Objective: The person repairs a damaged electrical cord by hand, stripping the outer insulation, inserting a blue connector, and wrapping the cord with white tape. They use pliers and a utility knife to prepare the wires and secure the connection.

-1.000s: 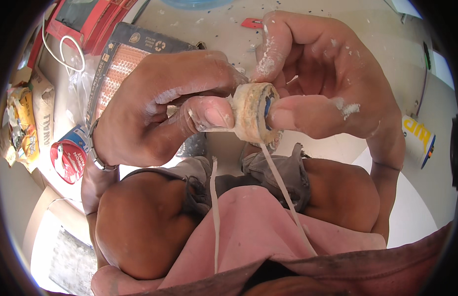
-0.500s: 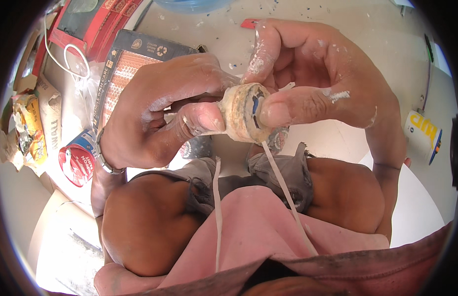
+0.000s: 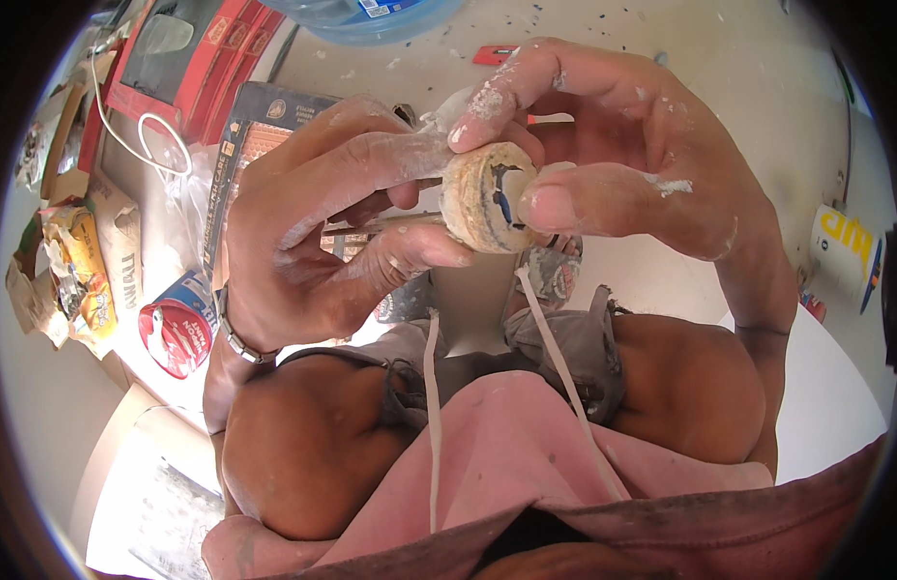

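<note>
Head | right hand (image 3: pixel 676 164) closed, pinching small beige roll (image 3: pixel 482 203) | left hand (image 3: pixel 303 217) half-curled, thumb at roll's left edge, hold can't tell | roll mid-scene between hands | likely mid-handling, not set down; remainder unclear

Left hand (image 3: pixel 286 208), right hand (image 3: pixel 673 164), both curled

We saw a rough, matt, chalky roll (image 3: pixel 466 198), a shiny metal watch band (image 3: pixel 239 340), matt woven-looking cloth on the pink garment (image 3: pixel 501 445), and glossy translucent plastic on the blue container (image 3: pixel 342 21).
</note>
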`<action>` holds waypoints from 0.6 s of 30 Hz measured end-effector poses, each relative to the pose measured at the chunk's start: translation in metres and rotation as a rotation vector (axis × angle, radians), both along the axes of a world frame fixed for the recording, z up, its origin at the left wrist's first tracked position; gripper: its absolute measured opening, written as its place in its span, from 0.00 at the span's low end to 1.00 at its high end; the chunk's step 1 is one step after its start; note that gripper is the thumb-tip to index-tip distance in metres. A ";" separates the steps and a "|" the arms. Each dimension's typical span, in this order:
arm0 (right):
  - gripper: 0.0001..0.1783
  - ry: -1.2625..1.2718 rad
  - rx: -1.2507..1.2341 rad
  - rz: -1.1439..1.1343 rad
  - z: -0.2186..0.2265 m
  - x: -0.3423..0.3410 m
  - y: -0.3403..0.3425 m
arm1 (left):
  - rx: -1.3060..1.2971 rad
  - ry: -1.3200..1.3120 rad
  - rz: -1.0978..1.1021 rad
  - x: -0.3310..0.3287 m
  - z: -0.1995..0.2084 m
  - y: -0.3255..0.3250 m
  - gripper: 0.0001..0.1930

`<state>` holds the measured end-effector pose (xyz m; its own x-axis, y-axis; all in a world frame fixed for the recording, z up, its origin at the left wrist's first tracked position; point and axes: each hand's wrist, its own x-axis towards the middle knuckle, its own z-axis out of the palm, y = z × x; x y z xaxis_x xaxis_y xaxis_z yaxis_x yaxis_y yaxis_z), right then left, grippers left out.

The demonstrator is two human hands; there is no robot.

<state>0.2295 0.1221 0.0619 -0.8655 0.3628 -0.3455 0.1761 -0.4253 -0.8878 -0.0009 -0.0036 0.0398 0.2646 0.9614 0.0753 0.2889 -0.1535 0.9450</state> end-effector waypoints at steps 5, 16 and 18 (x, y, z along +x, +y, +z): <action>0.25 -0.020 0.124 0.095 -0.004 -0.003 0.010 | 0.101 -0.015 -0.004 -0.004 -0.002 0.002 0.29; 0.23 -0.006 0.169 0.114 -0.005 -0.006 0.008 | 0.125 0.046 -0.012 -0.002 0.001 0.004 0.28; 0.22 -0.023 0.166 0.103 -0.001 -0.008 0.006 | 0.128 0.035 -0.008 -0.004 0.000 0.004 0.28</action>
<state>0.2217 0.1278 0.0604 -0.8933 0.3267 -0.3086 0.2323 -0.2521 -0.9394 -0.0050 0.0000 0.0402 0.2769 0.9423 0.1880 0.3195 -0.2749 0.9068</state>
